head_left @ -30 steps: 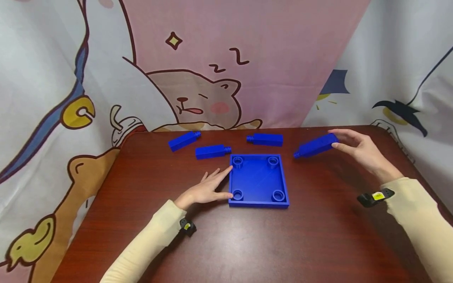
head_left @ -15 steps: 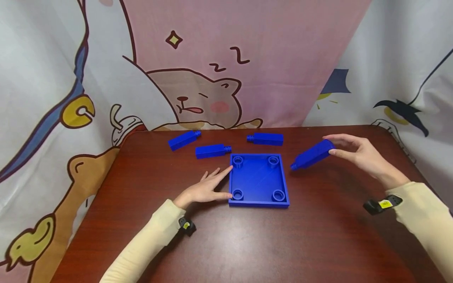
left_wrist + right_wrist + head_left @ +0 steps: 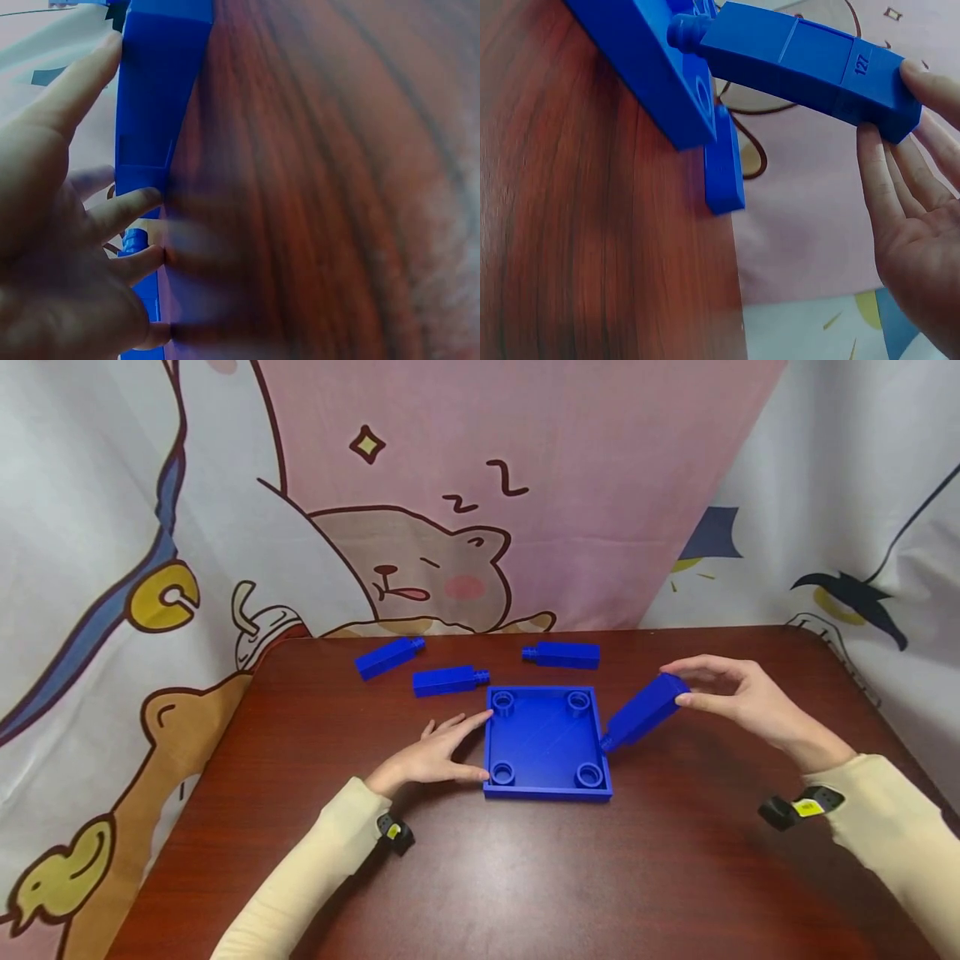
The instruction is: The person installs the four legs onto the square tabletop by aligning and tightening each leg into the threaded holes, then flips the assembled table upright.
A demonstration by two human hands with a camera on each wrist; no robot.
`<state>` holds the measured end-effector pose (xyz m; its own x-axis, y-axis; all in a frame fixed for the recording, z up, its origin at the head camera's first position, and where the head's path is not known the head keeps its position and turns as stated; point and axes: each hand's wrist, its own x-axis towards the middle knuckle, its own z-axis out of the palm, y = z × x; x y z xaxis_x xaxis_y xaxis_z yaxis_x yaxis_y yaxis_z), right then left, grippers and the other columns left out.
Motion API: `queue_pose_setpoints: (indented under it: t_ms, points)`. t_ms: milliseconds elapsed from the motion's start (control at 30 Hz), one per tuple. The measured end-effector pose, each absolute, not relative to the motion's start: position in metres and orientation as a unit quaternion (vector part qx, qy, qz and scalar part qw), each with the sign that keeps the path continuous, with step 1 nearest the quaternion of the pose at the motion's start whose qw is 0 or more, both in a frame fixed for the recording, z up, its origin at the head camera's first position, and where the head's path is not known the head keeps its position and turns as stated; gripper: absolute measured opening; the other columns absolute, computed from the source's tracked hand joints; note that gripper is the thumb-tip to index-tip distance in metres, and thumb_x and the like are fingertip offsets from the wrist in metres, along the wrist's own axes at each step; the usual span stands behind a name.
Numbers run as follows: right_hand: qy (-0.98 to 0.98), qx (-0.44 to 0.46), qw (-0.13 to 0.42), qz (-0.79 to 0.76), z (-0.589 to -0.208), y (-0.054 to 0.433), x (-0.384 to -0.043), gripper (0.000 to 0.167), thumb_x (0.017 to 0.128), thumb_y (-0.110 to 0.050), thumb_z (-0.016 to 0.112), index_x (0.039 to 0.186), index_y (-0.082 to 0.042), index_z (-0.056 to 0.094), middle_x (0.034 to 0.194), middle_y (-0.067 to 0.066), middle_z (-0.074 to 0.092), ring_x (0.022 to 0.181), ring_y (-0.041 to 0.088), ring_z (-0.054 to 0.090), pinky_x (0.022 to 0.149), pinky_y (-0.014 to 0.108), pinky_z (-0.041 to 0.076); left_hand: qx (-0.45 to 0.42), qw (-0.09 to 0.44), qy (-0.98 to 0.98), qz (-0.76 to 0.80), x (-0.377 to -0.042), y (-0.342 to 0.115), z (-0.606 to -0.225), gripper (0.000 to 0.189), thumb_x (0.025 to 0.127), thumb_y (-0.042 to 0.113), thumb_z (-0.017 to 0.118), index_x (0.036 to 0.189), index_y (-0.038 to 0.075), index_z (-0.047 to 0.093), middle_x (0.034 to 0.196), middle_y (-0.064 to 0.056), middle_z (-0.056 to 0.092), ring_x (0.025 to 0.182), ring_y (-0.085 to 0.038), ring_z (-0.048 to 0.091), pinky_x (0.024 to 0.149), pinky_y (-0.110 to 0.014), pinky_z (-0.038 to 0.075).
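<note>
In the head view, a square blue tabletop [image 3: 546, 743] lies face down, its raised rim and corner sockets upward. My left hand [image 3: 427, 762] rests on the table with fingers spread, thumb and index finger touching the tabletop's left edge. My right hand [image 3: 742, 702] pinches a blue table leg [image 3: 643, 712] by its thick end, thumb on one side and fingers on the other. This leg slants down to the left, and its narrow ribbed tip overlaps the tabletop's right rim in the head view. The right wrist view shows "127" on the held leg [image 3: 795, 64].
Behind the tabletop, one more blue leg [image 3: 566, 655] lies toward the right, and two others, a far-left leg [image 3: 390, 658] and a nearer leg [image 3: 450, 681], lie on the left. The brown wooden table [image 3: 480, 877] ends at a printed curtain [image 3: 585, 485].
My right hand has carried the leg left and toward the tabletop, tipping it more steeply with the ribbed end down. My left hand has stayed at the tabletop's left edge.
</note>
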<state>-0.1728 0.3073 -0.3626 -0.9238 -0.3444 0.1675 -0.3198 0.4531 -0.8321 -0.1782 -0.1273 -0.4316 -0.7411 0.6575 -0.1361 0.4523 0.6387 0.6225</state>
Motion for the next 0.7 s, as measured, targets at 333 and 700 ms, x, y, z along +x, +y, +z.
queue_pose_setpoints:
  t_ms: [333,700]
  points:
    - [0.828,-0.253,0.028,-0.500,-0.359,0.282,-0.167,0.035,0.087,0.000,0.070,0.121,-0.002,0.064,0.115,0.002,0.067,0.100,0.014,0.065,0.077,0.024,0.053,0.303,0.196,0.884,0.297,-0.182,-0.128,-0.432,0.095,0.084,0.045,0.073,0.156,0.022,0.015,0.159,0.000,0.020,0.145,-0.034,0.009,0.103,-0.071,-0.002]
    - [0.815,-0.318,0.067,-0.480,-0.359,0.263,-0.170,0.033,0.086,-0.001,0.072,0.118,-0.007,0.067,0.115,0.004,0.067,0.104,0.015,0.063,0.081,0.024,0.051,0.299,0.205,0.883,0.299,-0.185,-0.129,-0.431,0.096,0.083,0.046,0.074,0.156,0.024,0.016,0.154,-0.005,0.032,0.145,-0.033,0.009,0.104,-0.069,-0.001]
